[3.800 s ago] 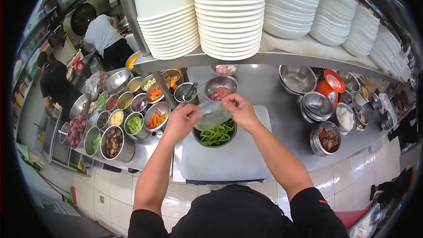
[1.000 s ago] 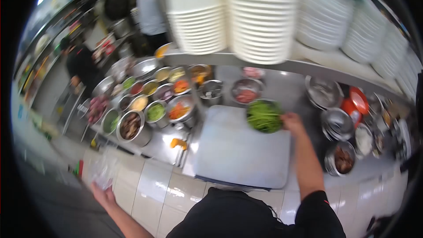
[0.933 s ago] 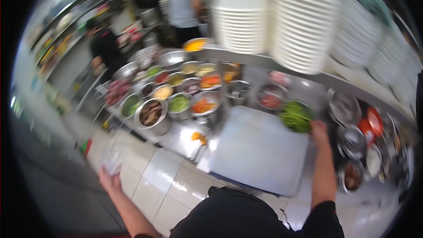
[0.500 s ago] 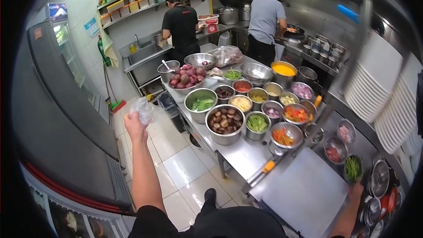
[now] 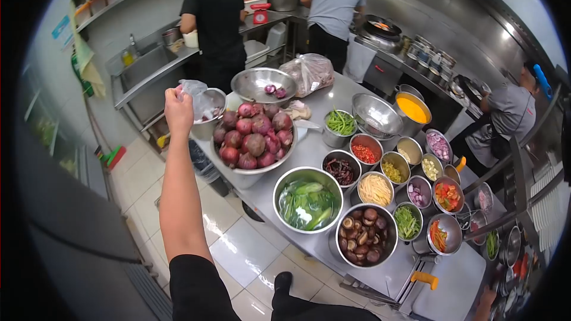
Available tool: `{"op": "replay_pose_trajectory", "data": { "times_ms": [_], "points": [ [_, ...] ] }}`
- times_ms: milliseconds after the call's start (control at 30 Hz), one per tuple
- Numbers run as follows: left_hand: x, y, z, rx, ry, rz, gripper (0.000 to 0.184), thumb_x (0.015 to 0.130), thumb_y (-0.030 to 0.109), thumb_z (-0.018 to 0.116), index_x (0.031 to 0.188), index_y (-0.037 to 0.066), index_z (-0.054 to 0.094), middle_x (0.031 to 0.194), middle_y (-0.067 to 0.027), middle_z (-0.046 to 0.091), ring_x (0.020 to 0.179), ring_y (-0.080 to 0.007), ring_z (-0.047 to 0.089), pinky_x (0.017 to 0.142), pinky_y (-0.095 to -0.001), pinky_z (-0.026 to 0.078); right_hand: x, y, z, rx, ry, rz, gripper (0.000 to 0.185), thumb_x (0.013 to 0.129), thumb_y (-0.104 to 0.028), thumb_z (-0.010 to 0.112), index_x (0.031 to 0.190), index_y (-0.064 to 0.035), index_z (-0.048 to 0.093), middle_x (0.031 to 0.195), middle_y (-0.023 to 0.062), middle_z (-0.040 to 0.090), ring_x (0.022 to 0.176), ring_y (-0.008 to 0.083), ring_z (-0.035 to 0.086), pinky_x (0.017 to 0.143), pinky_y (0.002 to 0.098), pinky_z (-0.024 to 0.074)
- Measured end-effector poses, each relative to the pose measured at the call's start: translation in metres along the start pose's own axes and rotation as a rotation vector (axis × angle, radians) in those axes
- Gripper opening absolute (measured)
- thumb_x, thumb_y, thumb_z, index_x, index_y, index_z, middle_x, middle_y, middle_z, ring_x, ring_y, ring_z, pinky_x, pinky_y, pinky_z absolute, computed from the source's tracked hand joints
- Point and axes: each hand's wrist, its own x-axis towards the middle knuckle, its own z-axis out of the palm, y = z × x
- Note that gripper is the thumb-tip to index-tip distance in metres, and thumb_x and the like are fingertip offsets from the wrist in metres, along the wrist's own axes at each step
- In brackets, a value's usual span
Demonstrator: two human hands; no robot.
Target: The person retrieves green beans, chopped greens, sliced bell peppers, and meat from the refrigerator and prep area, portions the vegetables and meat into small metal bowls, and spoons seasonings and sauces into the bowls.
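Observation:
My left hand [image 5: 179, 110] is closed on a clear plastic bag [image 5: 193, 87], held up beside the steel bowl of red onions [image 5: 254, 137]. Behind the bag stands a steel pot [image 5: 209, 106], partly covered by it. At the lower right edge a small part of my right hand [image 5: 486, 300] shows, its fingers too unclear to read. Just above it is a small bowl of green vegetables [image 5: 492, 244]. Near my left arm on the steel table are a pot of leafy greens in liquid [image 5: 307, 199] and a pot of mushrooms [image 5: 366, 236].
Several steel tubs of cut vegetables crowd the table, with an orange-yellow liquid [image 5: 413, 108] in one. An orange handle [image 5: 424, 279] juts out at the near edge. Three people work around the kitchen. A bin [image 5: 208, 166] stands under the table, and a broom [image 5: 113, 156] leans left.
The view has swung and moved closer to the onion end of the table. My left hand with the bag is now beside the onions. My right hand has dropped toward the lower edge.

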Motion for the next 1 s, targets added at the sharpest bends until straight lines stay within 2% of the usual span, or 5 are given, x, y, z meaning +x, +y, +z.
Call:
{"op": "replay_pose_trajectory", "data": {
  "times_ms": [433, 633, 733, 800, 1000],
  "points": [
    [0.030, -0.108, 0.087, 0.548, -1.172, 0.497, 0.040, 0.095, 0.035, 0.044, 0.109, 0.005, 0.066, 0.107, -0.0242, 0.065, 0.101, -0.0414, 0.061, 0.090, -0.0513, 0.045, -0.127, 0.030, -0.066, -0.511, -0.278, -0.290, 0.030, 0.088, -0.031, 0.058, 0.098, -0.0046, 0.066, 0.085, 0.0180, 0.066, 0.083, 0.0347, 0.064, 0.076, 0.0486, 0.0494],
    [0.074, -0.119, 0.108, 0.194, -0.872, 0.166, 0.041, 0.097, 0.020, 0.052, 0.131, -0.003, 0.052, 0.125, -0.0202, 0.060, 0.112, -0.0293, 0.060, 0.098, -0.0375, 0.045, -0.174, -0.083, -0.094, -0.420, -0.172, 0.375, 0.055, 0.079, -0.051, 0.068, 0.084, 0.0035, 0.070, 0.085, 0.0232, 0.070, 0.081, 0.0362, 0.068, 0.075, 0.0458, 0.0528],
    [0.043, -0.077, 0.077, -0.087, -0.401, 1.070, 0.034, 0.096, 0.012, 0.047, 0.124, -0.006, 0.054, 0.114, -0.0184, 0.064, 0.105, -0.0276, 0.062, 0.093, -0.0373, 0.049, -0.171, -0.064, -0.102, -0.273, -0.193, 0.477, 0.044, 0.080, -0.040, 0.071, 0.089, 0.0026, 0.070, 0.081, 0.0185, 0.070, 0.070, 0.0297, 0.068, 0.070, 0.0407, 0.0538],
    [-0.050, 0.133, -0.022, -0.283, -0.665, 0.035, 0.037, 0.099, 0.022, 0.055, 0.131, 0.003, 0.055, 0.114, -0.0151, 0.066, 0.097, -0.0284, 0.067, 0.076, -0.0379, 0.057, -0.163, -0.040, -0.102, -0.166, -0.106, 0.577, 0.046, 0.080, -0.040, 0.070, 0.095, 0.0024, 0.070, 0.098, 0.0225, 0.068, 0.092, 0.0354, 0.065, 0.083, 0.0427, 0.0515],
    [-0.196, 0.255, -0.086, -0.526, -0.785, 0.176, 0.037, 0.101, 0.022, 0.051, 0.124, -0.006, 0.057, 0.112, -0.0171, 0.065, 0.098, -0.0251, 0.064, 0.083, -0.0363, 0.055, -0.101, 0.067, -0.116, -0.075, 0.179, 0.678, 0.042, 0.080, -0.036, 0.072, 0.100, 0.0011, 0.069, 0.103, 0.0243, 0.068, 0.100, 0.0378, 0.065, 0.087, 0.0440, 0.0513]
  ]
}}
